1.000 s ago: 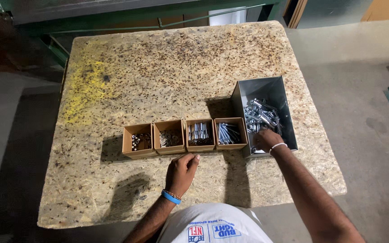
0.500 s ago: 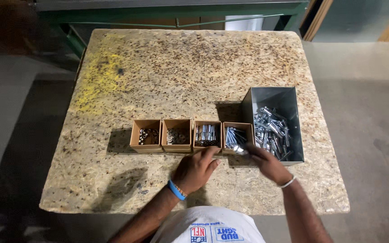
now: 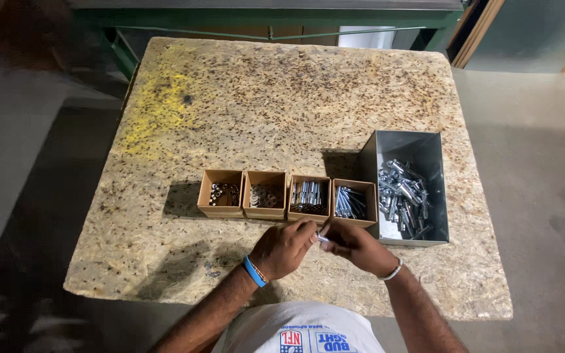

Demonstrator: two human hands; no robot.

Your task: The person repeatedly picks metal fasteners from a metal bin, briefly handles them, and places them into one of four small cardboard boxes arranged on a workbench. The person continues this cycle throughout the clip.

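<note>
While both my hands meet, left hand (image 3: 286, 247) and right hand (image 3: 359, 247) pinch one small metal fastener (image 3: 322, 238) between them | long axis left-right | cardboard boxes (image 3: 308, 199) just beyond fingertips.

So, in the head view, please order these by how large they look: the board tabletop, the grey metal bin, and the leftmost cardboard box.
1. Board tabletop, by far the largest.
2. Grey metal bin.
3. Leftmost cardboard box, the smallest; it looks about the same size as the three boxes beside it.
</note>
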